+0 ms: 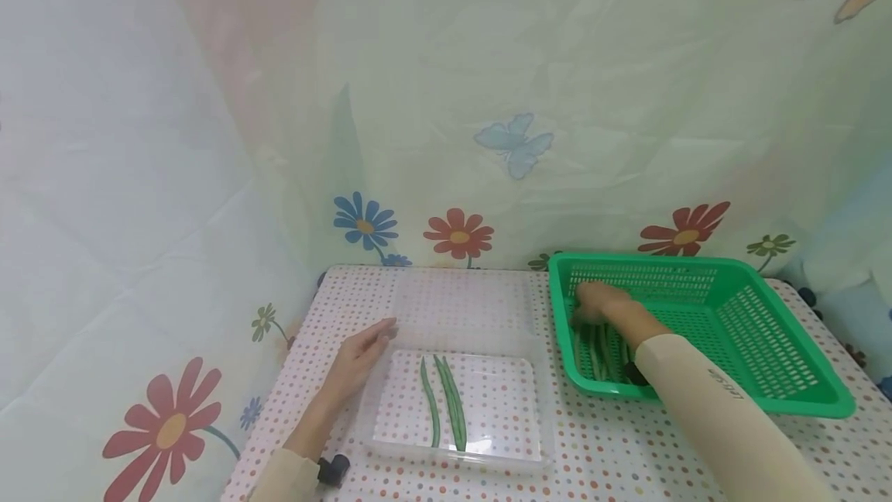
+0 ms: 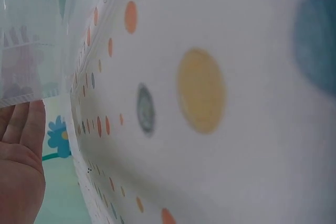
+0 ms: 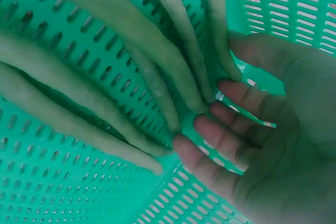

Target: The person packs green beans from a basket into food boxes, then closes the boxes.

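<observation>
My left hand [image 1: 360, 355] rests at the left side of a clear plastic container [image 1: 456, 462], its fingers fairly straight; in the left wrist view the palm and fingers [image 2: 21, 129] lie beside the clear wall. Inside the container are green beans: one [image 1: 430, 403] curves alone, and two [image 1: 453, 403] lie side by side. My right hand [image 1: 601, 302] reaches into a green basket [image 1: 808, 401]. In the right wrist view its fingers [image 3: 210, 163] are spread at the tips of several green beans [image 3: 163, 56], with the thumb against the rightmost one.
A clear lid [image 1: 463, 297] extends behind the container, seemingly joined to it. The dotted tablecloth [image 1: 599, 448] covers the table, and a flowered sheet [image 1: 571, 99] hangs behind and to the left. The basket stands to the right of the container.
</observation>
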The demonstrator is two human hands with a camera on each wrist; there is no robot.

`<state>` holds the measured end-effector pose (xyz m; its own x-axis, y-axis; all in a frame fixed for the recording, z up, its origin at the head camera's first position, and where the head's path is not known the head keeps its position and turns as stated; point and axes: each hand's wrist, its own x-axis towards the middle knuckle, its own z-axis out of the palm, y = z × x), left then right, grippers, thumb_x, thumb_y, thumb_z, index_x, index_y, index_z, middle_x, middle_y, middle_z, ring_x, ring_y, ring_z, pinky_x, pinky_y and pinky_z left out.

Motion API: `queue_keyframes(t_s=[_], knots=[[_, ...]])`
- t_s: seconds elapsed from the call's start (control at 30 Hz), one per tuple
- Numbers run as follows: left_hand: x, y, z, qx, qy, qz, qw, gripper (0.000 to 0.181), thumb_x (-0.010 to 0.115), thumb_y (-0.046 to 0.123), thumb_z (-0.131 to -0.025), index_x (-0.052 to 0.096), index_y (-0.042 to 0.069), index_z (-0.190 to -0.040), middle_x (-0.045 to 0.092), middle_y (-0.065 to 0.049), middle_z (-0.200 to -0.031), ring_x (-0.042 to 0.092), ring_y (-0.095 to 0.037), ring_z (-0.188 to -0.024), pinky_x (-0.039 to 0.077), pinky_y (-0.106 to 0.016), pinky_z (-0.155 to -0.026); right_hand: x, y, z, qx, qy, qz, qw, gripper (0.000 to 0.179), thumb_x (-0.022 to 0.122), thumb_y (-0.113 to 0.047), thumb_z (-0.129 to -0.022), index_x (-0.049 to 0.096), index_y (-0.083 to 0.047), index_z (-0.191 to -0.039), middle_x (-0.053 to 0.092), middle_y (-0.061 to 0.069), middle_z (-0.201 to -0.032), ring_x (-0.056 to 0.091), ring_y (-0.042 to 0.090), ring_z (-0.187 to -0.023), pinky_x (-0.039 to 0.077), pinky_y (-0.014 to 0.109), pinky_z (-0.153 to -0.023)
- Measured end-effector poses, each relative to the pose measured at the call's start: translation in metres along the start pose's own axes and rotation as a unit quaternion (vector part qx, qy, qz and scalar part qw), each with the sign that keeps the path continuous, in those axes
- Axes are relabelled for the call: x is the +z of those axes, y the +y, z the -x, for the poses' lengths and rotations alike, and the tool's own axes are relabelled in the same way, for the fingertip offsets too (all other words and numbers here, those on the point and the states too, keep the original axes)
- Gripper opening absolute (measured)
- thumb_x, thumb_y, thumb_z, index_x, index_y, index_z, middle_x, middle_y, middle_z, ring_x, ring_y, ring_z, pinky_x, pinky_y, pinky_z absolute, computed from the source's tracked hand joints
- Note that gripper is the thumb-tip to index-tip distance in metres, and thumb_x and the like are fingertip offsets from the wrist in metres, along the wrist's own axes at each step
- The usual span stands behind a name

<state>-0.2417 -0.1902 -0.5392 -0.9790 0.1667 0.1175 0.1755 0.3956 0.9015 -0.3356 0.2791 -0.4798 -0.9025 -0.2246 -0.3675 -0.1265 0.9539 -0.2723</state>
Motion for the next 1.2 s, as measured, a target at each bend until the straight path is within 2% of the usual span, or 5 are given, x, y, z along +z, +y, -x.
queue_keyframes(t_s=[0.4, 0.63, 0.83, 0.93, 1.2], knots=[[0.0, 0.004, 0.002, -0.001, 0.001, 0.002, 1.0, 0.038, 0.052, 0.021, -0.11, 0.059, 0.022, -0.147, 0.063, 0.002, -0.148, 0.058, -0.019, -0.14, 0.043, -0.037, -0.121, -0.01, 0.002, 0.004, -0.081, 0.062, -0.088, 0.9909, 0.028, 0.052, -0.001, -0.094, 0.044, -0.012, -0.069, 0.033, -0.003, -0.062, 0.03, 0.012, -0.055, 0.03, 0.026, -0.052], [0.0, 0.003, 0.002, 0.0, 0.0, 0.007, 1.0, 0.039, 0.052, 0.02, -0.11, 0.057, 0.02, -0.149, 0.062, 0.001, -0.149, 0.057, -0.02, -0.141, 0.042, -0.039, -0.122, -0.031, -0.013, 0.028, -0.133, 0.124, -0.144, 0.9728, 0.02, 0.057, -0.005, -0.098, 0.062, 0.008, -0.112, 0.071, 0.021, -0.094, 0.069, 0.029, -0.076, 0.052, 0.035, -0.061], [0.0, 0.004, 0.002, 0.001, 0.003, 0.006, 1.0, 0.039, 0.052, 0.021, -0.11, 0.058, 0.02, -0.149, 0.061, 0.002, -0.15, 0.058, -0.021, -0.14, 0.044, -0.04, -0.121, -0.041, -0.041, 0.046, -0.167, 0.217, -0.128, 0.9533, 0.03, 0.058, -0.01, -0.105, 0.062, 0.005, -0.131, 0.071, 0.027, -0.119, 0.071, 0.041, -0.103, 0.061, 0.051, -0.078], [-0.001, 0.005, 0.002, 0.0, 0.004, 0.007, 1.0, 0.039, 0.053, 0.021, -0.11, 0.058, 0.019, -0.149, 0.06, 0.002, -0.151, 0.058, -0.021, -0.14, 0.044, -0.041, -0.12, -0.043, -0.058, 0.052, -0.218, 0.3, -0.061, 0.9269, 0.028, 0.062, -0.009, -0.103, 0.068, 0.0, -0.129, 0.075, 0.021, -0.118, 0.073, 0.038, -0.103, 0.062, 0.054, -0.083], [0.001, 0.003, 0.004, 0.0, 0.002, 0.01, 1.0, 0.038, 0.053, 0.022, -0.11, 0.059, 0.024, -0.147, 0.062, 0.0, -0.15, 0.058, -0.022, -0.14, 0.045, -0.039, -0.119, -0.032, -0.099, 0.061, -0.382, 0.456, 0.09, 0.7989, 0.027, 0.079, 0.004, -0.086, 0.076, -0.006, -0.111, 0.079, 0.008, -0.097, 0.073, 0.029, -0.091, 0.063, 0.048, -0.085]])
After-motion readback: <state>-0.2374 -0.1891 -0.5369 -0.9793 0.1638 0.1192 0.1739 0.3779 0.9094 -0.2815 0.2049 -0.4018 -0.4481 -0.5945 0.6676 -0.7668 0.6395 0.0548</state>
